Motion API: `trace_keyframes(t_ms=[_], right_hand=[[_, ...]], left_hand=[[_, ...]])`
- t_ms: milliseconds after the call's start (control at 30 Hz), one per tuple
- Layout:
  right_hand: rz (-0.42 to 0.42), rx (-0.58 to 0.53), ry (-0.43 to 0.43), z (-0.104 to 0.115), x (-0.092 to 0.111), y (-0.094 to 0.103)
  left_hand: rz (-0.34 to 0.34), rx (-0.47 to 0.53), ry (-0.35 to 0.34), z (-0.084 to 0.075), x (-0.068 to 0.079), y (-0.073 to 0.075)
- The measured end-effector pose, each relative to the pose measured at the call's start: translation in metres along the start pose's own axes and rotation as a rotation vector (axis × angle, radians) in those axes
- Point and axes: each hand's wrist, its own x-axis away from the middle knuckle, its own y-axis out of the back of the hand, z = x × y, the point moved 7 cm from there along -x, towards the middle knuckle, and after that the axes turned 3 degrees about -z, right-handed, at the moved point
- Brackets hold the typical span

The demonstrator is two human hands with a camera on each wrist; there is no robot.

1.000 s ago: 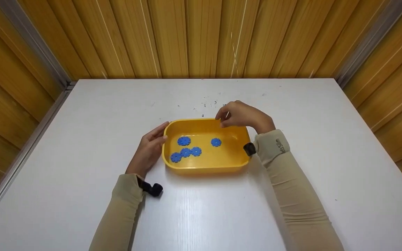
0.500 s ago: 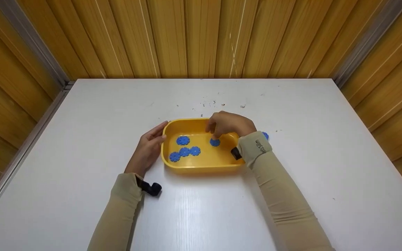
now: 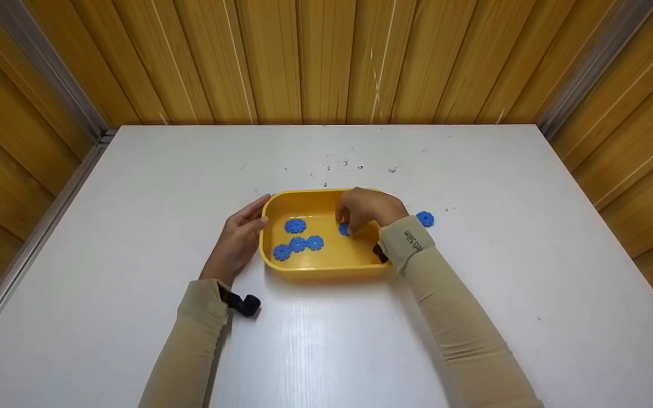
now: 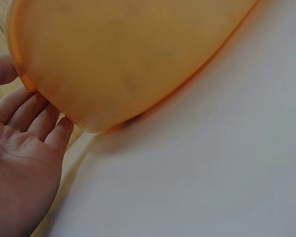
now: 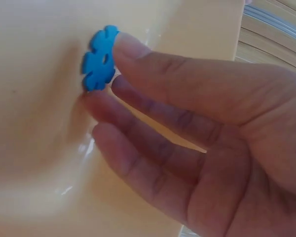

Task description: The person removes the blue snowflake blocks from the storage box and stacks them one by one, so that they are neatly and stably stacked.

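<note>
A yellow plastic tray (image 3: 326, 273) stands mid-table. My left hand (image 3: 232, 241) holds its left end, thumb at the rim and fingers along the outer wall; the left wrist view shows this hand (image 4: 24, 143) against the tray's side. Inside the tray, my right hand (image 3: 369, 205) pinches a blue notched snowflake disc (image 5: 96, 61), thumb on its face; it is tilted against the tray in the right wrist view. Left of that hand lie more blue discs: several in a touching row (image 3: 298, 244), and behind them a wider blue shape (image 3: 295, 226), perhaps overlapping discs.
Another blue disc (image 3: 425, 219) lies on the white table (image 3: 326, 340), just right of the tray beyond my right cuff. Small dark marks spot the tabletop behind the tray. Wood-look panels (image 3: 326, 62) rise at the back and both sides.
My right hand has come left and down from the tray's far rim to a disc inside and now pinches it. The disc on the table has come into sight. My left hand stays put.
</note>
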Motion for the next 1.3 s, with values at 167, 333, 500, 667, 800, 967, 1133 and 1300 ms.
trace_keyframes(t_ms=[167,333,500,667,800,967,1133,1300], right_hand=[[-0.024,0.061,0.045,0.004,-0.003,-0.005],[-0.032,0.033,0.061,0.006,-0.002,-0.009],[-0.029,-0.011,0.047,0.006,0.0,-0.011],[-0.033,-0.031,0.028,0.006,0.002,-0.012],[-0.035,-0.051,0.004,0.006,0.003,-0.011],[-0.013,-0.041,0.015,0.007,0.001,-0.011],[0.011,0.035,0.11,0.011,-0.002,-0.01],[0.013,0.078,0.195,0.015,-0.002,-0.008]], left_hand=[[-0.025,0.017,0.004,0.001,0.0,0.001],[-0.022,0.014,0.01,0.001,-0.001,0.0],[-0.01,-0.011,0.012,0.0,0.0,-0.001],[-0.015,-0.018,0.015,-0.001,0.001,0.0],[-0.013,-0.015,0.014,-0.002,0.0,0.0],[-0.019,-0.02,0.018,-0.002,0.001,0.001],[-0.008,-0.019,0.006,-0.002,0.002,0.0],[0.001,-0.012,-0.008,-0.002,0.003,-0.001]])
